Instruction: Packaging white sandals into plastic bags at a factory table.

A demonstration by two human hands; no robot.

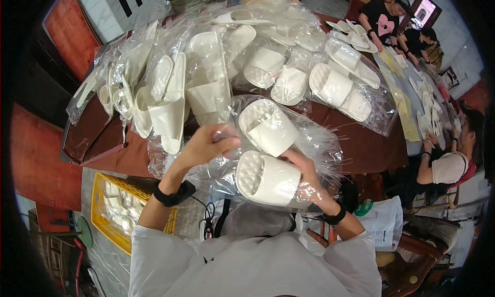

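Observation:
A pair of white slippers [278, 181] with dimpled footbeds and wide straps lies over the table's near edge. My right hand [307, 176] is closed on them from the right, its fingers reaching between the two slippers. Clear plastic [317, 137] spreads around the pair, its crinkled end on the right side. To the left of the pair, my left hand [209, 142] has its fingers curled in and pinches the edge of the clear plastic bag. Its fingertips are partly veiled by glare on the film.
Bagged white slippers [206, 85] pile across the brown-covered table [356, 147]. A yellow crate [95, 209] with more bagged slippers stands at the lower left. A white bag [384, 222] sits at the lower right. Several people work along another table [410, 127] at the right.

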